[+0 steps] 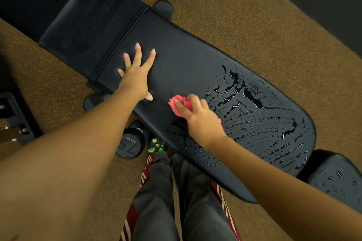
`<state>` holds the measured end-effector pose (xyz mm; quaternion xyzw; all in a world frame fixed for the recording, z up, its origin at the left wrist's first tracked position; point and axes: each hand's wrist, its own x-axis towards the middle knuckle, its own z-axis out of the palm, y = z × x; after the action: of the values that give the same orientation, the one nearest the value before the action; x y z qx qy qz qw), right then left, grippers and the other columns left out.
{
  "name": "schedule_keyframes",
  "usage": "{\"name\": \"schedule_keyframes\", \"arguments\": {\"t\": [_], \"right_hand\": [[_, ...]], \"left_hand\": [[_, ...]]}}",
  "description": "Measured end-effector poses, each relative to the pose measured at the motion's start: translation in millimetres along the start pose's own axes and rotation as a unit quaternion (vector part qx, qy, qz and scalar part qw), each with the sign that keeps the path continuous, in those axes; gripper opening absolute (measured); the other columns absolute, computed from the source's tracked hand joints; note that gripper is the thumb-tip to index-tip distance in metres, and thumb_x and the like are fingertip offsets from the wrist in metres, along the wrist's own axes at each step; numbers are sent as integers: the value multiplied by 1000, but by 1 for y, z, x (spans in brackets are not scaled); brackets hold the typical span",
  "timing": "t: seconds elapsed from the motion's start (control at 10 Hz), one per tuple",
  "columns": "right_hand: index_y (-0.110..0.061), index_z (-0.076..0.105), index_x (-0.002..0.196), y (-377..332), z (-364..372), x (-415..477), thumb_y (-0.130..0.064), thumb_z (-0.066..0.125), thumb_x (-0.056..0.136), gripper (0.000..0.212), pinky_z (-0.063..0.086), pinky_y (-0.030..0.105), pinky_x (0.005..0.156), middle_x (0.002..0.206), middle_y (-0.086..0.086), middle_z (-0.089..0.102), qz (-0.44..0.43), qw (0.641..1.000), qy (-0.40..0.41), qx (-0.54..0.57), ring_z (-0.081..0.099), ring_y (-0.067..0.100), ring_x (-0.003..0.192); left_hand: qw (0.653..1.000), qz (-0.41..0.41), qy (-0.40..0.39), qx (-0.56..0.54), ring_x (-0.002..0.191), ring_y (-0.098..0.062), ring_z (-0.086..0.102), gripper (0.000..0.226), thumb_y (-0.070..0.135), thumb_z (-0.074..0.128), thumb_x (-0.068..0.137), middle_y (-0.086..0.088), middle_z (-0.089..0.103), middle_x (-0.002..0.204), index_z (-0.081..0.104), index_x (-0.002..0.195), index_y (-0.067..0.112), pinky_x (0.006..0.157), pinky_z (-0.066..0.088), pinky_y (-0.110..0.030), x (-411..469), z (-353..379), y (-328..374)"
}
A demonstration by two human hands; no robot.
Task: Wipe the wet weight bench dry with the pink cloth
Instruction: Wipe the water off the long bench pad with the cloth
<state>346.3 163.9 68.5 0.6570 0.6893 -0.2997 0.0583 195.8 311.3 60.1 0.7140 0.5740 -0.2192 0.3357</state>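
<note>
— Starting at the left: dumbbell (128, 146) on the brown floor (225, 17), just beside the near edge of the weight bench (176, 60). Worth noting?

— Only as something to keep feet clear of. Moving on to the left hand (135, 76).

— Flat on the bench, fingers spread wide, holding nothing — just bracing on the matte stretch of the pad near the seam. Looks dry there, no beading visible.

— And further right?

— Right hand (199, 119), fingers curled tight around the pink cloth (179, 103), bunched into a wad and pressed against the pad. Sitting right at the border between the dull part and the wet part.

— So mid-wipe, by the look of it. How much left?

— Plenty, judging from the shine. Streaks and droplets (254, 107) across the whole right end of the main pad, a patch along the near edge under the wrist, and more beads on the separate small pad (338, 178) at far right.

— Next move, then?

— Probably pushing the cloth rightward through the streaks with steady downward pressure, overlapping passes so as not to smear water back onto the dry half. Opening out or turning the wad likely needed too — a tight ball soaks up little. Small pad last.
</note>
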Motion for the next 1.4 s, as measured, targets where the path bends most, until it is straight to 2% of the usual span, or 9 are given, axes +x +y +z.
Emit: {"name": "schedule_keyframes", "arguments": {"t": [0.3, 0.5, 0.7, 0.8, 0.9, 1.0, 1.1, 1.2, 1.4], "right_hand": [[-21, 24, 148, -17, -11, 23, 0, 45, 87, 68, 50, 42, 80, 140, 15, 28, 46, 999, 13, 23, 36, 33, 113], [-20, 38, 143, -9, 1, -2, 2, 50, 83, 65, 53, 50, 72, 135, 17, 40, -16, 1000, -17, 9, 44, 38, 103], [-20, 22, 149, -1, -20, 26, -2, 46, 87, 68, 48, 39, 76, 139, 13, 27, 71, 997, -1, -17, 36, 34, 113], [-21, 20, 149, -20, -16, 25, -1, 44, 87, 70, 50, 41, 81, 142, 13, 25, 39, 999, -5, -15, 35, 33, 114], [-21, 27, 147, -28, 0, 7, 2, 46, 84, 70, 49, 45, 78, 142, 15, 29, -17, 999, -39, -3, 39, 36, 109], [-18, 50, 136, -13, 6, -9, 6, 59, 73, 68, 51, 45, 63, 128, 16, 48, -42, 999, -10, 10, 49, 38, 92], [-18, 51, 134, 11, 0, -5, 5, 60, 73, 66, 53, 44, 60, 126, 17, 50, -11, 1000, 29, -1, 51, 39, 91], [-18, 40, 142, 13, -13, 13, -1, 51, 84, 62, 52, 44, 67, 134, 17, 41, 64, 996, 57, -6, 45, 39, 103], [-19, 34, 144, -11, -2, 4, 3, 50, 82, 68, 49, 45, 71, 139, 14, 36, 3, 999, 29, 20, 40, 37, 105]], "left_hand": [[1000, 6, 3, -4, 141, -35, -21, 128, 7, 83, 65, 0, -32, 152, -10, 147, 37, 112, 5, -58, 0, 2, -1], [1000, 12, 5, -4, 141, -36, -20, 129, 9, 84, 64, 0, -31, 152, -10, 147, 37, 112, 6, -59, 0, 1, -1], [1000, 11, 2, -2, 140, -37, -21, 129, 8, 83, 64, 0, -32, 152, -11, 147, 37, 111, 5, -60, 1, 2, -2], [1000, 14, 2, -6, 140, -36, -21, 128, 8, 83, 64, 0, -33, 152, -11, 147, 37, 111, 5, -59, 1, 1, -3], [1000, 14, -1, -5, 141, -36, -21, 128, 9, 83, 64, 0, -32, 152, -11, 147, 37, 111, 6, -59, 1, 0, -3], [1000, 15, -2, -6, 141, -36, -21, 128, 9, 83, 64, 0, -32, 152, -11, 147, 37, 112, 5, -59, 0, 0, -4], [1000, 17, -2, -4, 141, -36, -21, 128, 9, 83, 65, 0, -32, 152, -11, 147, 37, 111, 5, -60, 1, 0, -4], [1000, 12, -8, 1, 140, -36, -22, 128, 10, 83, 65, 0, -33, 152, -12, 147, 37, 112, 5, -60, 0, 0, -3], [1000, 9, -15, 6, 141, -36, -21, 127, 11, 83, 65, 0, -32, 152, -11, 147, 37, 111, 7, -60, -1, -3, -1]]}}
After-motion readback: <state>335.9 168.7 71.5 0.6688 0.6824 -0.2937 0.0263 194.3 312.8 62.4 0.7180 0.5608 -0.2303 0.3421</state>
